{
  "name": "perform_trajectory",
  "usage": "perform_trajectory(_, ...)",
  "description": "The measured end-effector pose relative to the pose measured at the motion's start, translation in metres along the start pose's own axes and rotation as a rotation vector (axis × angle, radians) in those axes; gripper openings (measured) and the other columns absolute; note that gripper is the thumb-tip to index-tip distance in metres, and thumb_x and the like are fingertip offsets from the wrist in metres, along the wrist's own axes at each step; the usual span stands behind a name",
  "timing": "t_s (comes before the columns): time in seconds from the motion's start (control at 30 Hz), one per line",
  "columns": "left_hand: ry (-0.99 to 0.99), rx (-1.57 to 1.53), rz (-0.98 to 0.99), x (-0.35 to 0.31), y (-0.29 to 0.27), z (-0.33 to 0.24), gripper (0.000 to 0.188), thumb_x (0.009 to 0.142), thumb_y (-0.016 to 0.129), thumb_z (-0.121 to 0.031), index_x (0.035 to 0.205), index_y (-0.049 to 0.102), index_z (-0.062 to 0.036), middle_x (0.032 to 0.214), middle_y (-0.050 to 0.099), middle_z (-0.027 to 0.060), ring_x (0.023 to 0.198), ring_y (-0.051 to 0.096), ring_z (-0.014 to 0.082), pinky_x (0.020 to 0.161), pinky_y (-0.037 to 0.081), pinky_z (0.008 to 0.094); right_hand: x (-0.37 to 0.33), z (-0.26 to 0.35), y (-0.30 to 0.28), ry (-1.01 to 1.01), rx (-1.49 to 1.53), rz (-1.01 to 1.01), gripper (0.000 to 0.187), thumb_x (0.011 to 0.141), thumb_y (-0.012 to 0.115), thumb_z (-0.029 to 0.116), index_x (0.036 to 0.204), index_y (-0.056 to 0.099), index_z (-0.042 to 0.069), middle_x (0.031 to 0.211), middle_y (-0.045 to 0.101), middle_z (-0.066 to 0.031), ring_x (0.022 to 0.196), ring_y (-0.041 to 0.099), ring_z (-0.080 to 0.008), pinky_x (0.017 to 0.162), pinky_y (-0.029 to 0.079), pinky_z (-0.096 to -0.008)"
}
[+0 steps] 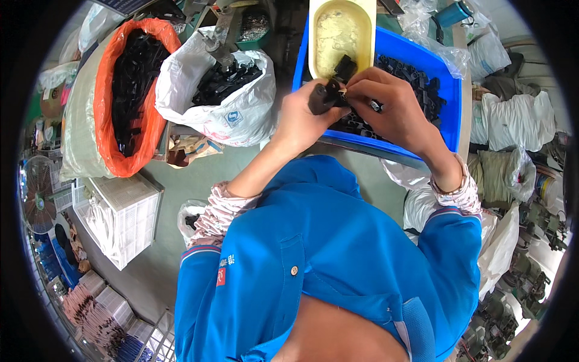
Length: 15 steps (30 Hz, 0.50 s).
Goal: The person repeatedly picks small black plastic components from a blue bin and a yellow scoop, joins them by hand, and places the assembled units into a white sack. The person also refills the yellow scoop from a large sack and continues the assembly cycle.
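My left hand (301, 119) is closed around a black plastic part (321, 100), which it holds above the blue bin. My right hand (395, 107) meets it there, with thumb and fingertips pinched against the part. A small shiny metal piece (376, 105) shows between the right fingers; what the fingertips pinch is too small to make out. Just beyond the hands sits a pale yellow tray (312, 45), its inner floor stained or coated. Under the hands, the blue bin (456, 114) holds many black plastic parts (422, 90).
Left of the hands stand a white woven sack (241, 123) and a larger sack with an orange lining (166, 36), both with black parts. A white plastic crate (136, 226) is on the floor. A teal bottle (453, 13) and plastic bags (518, 123) lie to the right.
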<state>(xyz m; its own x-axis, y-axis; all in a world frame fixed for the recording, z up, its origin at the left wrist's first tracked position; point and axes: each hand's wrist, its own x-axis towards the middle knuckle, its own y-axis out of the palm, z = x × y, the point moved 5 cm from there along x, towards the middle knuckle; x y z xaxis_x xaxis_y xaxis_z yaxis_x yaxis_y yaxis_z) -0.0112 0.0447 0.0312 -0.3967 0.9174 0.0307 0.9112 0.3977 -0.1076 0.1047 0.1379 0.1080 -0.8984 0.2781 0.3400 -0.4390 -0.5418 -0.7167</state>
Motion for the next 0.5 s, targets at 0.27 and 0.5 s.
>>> perform_trajectory(0.27, 0.223, -0.114, -0.227, -0.018, -0.040, 0.006, 0.034, 0.082, 0.076, -0.005, 0.113, 0.061, -0.0021, 0.101, 0.066, 0.0037, 0.093, 0.060, 0.0094, 0.081, 0.049, 0.0241, 0.026, -0.020, 0.032, 0.388, 0.795, -0.022, 0.024, 0.094, 0.059, 0.006, 0.116, 0.060, -0.003, 0.095, 0.069, -0.0122, 0.088, 0.068, -0.0223, 0.079, 0.055, -0.0317)
perform_trajectory(0.5, 0.195, -0.062, -0.369, -0.023, -0.067, 0.015, 0.025, 0.082, 0.076, -0.006, 0.103, 0.063, -0.0011, 0.103, 0.065, 0.0062, 0.094, 0.060, 0.0098, 0.079, 0.050, 0.0251, -0.009, -0.031, 0.121, 0.775, 1.552, -0.057, 0.025, 0.098, 0.054, 0.013, 0.119, 0.057, -0.002, 0.101, 0.067, -0.0156, 0.088, 0.069, -0.0225, 0.073, 0.058, -0.0305)
